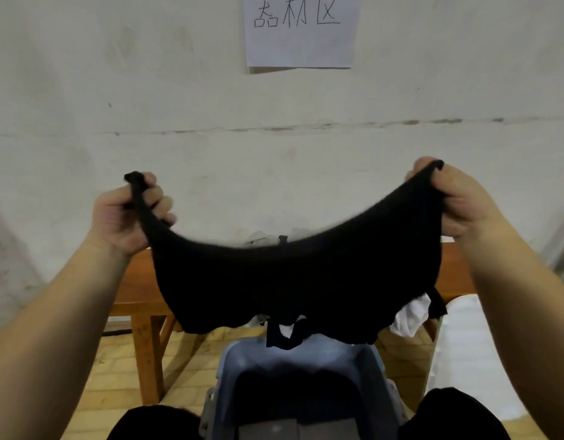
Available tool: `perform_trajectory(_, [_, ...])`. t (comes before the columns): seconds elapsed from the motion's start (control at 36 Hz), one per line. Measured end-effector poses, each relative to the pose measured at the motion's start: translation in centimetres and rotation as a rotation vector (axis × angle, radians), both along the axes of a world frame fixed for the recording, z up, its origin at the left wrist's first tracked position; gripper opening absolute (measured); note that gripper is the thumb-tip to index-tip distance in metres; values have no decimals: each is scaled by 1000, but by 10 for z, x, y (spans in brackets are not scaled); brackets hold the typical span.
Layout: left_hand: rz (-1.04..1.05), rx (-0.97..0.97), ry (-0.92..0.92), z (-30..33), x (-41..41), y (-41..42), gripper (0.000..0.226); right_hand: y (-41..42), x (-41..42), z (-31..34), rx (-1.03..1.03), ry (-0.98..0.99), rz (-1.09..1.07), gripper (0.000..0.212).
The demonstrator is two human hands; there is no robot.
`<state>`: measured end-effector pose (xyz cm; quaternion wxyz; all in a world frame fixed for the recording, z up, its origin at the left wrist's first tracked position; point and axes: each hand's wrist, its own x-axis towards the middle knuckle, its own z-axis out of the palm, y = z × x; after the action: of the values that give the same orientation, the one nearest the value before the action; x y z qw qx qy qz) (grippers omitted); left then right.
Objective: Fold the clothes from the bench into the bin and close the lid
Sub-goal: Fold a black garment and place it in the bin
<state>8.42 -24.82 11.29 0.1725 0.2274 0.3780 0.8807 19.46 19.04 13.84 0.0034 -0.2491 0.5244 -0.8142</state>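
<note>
I hold a black garment (293, 281) up in the air, stretched between both hands and sagging in the middle. My left hand (128, 214) grips its left corner and my right hand (458, 201) pinches its right corner. Thin black straps hang from its lower edge. Below it, between my knees, stands the open blue-grey bin (309, 360) with dark fabric inside. The wooden bench (137, 287) runs behind the garment, with white clothes (410, 315) lying on it, mostly hidden by the black cloth.
A pale wall with a paper sign (301, 30) rises straight ahead. A white translucent sheet (458, 344), maybe the lid, lies at the right beside the bin. The floor is light tile. My dark-clad knees (153, 423) frame the bin.
</note>
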Motion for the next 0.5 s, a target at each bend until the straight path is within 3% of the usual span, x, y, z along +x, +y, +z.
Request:
perform_trajectory(0.06, [34,-33,40,7,7,22,29,-18,3,10,168,30,-131,30])
perform_trajectory(0.14, [-67,-108,222,12,10,66,15,-50,-7,11,240,118,-233,15])
perform_trajectory(0.19, [-41,-220,318,17,23,93,10,-74,-9,9,319,162,-319,29])
perform_trajectory(0.33, [-60,-232,366,18,48,146,11,-111,-8,1,231,265,-332,21])
perform_trajectory(0.5, [-48,-147,286,18,72,176,32,-120,-13,-10,184,268,-358,26])
